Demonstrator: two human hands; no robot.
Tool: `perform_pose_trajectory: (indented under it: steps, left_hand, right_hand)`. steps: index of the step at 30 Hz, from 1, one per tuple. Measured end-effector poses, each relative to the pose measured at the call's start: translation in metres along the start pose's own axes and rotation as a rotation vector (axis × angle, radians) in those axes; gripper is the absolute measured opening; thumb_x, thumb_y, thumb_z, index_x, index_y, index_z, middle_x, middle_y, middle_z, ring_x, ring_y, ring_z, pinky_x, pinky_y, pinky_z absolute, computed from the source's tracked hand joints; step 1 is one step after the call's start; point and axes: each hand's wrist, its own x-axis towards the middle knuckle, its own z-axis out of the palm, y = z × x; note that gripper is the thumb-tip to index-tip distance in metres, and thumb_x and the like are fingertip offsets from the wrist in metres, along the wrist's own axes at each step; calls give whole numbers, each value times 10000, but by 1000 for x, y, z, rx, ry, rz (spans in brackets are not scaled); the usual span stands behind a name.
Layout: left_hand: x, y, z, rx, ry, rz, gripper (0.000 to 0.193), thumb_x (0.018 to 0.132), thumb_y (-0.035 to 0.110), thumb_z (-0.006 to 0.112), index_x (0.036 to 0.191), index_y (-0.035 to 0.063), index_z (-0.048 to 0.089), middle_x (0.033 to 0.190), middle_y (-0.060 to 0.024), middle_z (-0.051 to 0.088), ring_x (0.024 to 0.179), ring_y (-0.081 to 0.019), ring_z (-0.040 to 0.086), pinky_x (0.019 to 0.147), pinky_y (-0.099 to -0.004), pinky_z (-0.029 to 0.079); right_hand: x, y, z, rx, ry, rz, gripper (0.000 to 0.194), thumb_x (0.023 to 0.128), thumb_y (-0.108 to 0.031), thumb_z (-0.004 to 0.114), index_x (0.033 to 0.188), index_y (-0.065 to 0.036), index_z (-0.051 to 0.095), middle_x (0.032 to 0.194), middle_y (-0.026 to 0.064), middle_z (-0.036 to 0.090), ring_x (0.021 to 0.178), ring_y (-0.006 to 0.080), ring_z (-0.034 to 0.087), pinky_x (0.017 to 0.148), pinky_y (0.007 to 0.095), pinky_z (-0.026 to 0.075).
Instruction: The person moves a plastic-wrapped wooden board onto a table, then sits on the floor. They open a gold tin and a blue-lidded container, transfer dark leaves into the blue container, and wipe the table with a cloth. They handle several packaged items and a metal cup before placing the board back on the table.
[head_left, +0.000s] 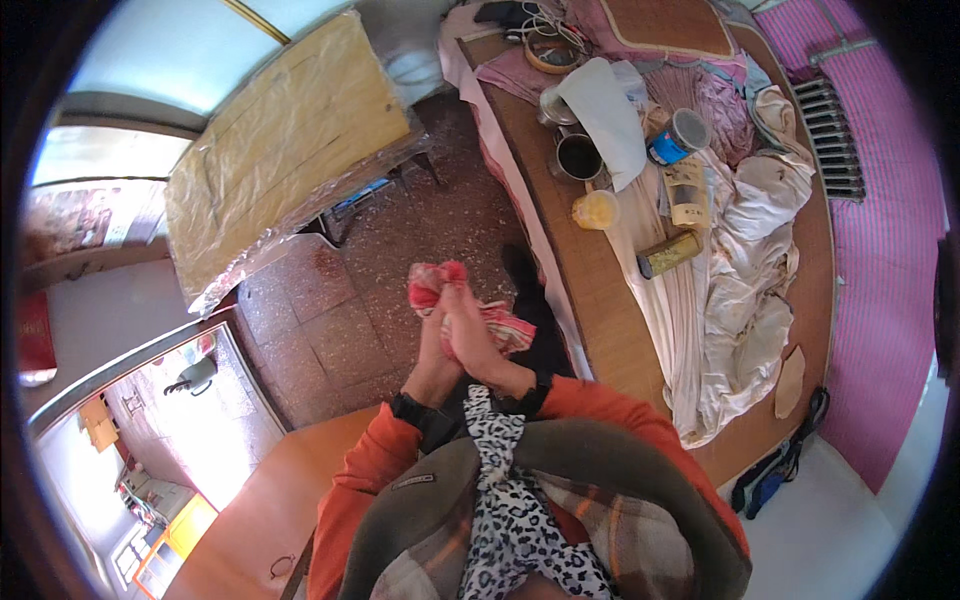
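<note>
A red and white cloth (511, 327) is bunched between my two hands in front of my body. My left hand (433, 352) presses it from the left side. My right hand (474, 334) lies against the left one, palms facing, and grips the cloth too. One crumpled end sticks out beyond the fingertips, and a striped end hangs out on the right. The middle of the cloth is hidden by the hands.
At right, a mat-covered bed (555, 232) bears a metal cup (579, 159), a plastic jar (596, 210), a blue-labelled tub (679, 137), a green cylinder (670, 254) and crumpled cream fabric (750, 300). A plastic-covered table (285, 142) stands left. An orange door (292, 495) is nearby.
</note>
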Motion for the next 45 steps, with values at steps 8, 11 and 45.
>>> perform_pose_trajectory:
  steps: [8, 11, 45]
  left_hand:
    - [58, 6, -38, -30, 151, 446, 304, 1093, 375, 489, 1225, 131, 614, 1104, -59, 677, 997, -240, 676, 888, -433, 583]
    - [64, 4, -51, 35, 160, 509, 381, 1103, 390, 416, 1263, 97, 597, 1198, -83, 665, 1123, -278, 652, 1009, -447, 534]
    - [217, -276, 161, 1664, 449, 1074, 797, 764, 392, 860, 1389, 52, 501, 1189, -158, 590, 1171, -385, 565, 905, -497, 529]
  right_hand:
    - [36, -36, -3, -715, -572, -68, 694, 1032, -317, 557, 1564, 35, 284, 1588, 318, 343, 1445, 455, 406, 1188, 428, 348]
    - [59, -45, -31, -979, -679, -145, 622, 1010, -353, 589, 1528, -47, 429, 1538, 239, 461, 1412, 425, 457, 1163, 446, 371]
    - [47, -78, -435, 346, 201, 116, 359, 1087, -410, 432, 1087, -130, 657, 1041, 49, 707, 906, 189, 697, 799, 373, 573]
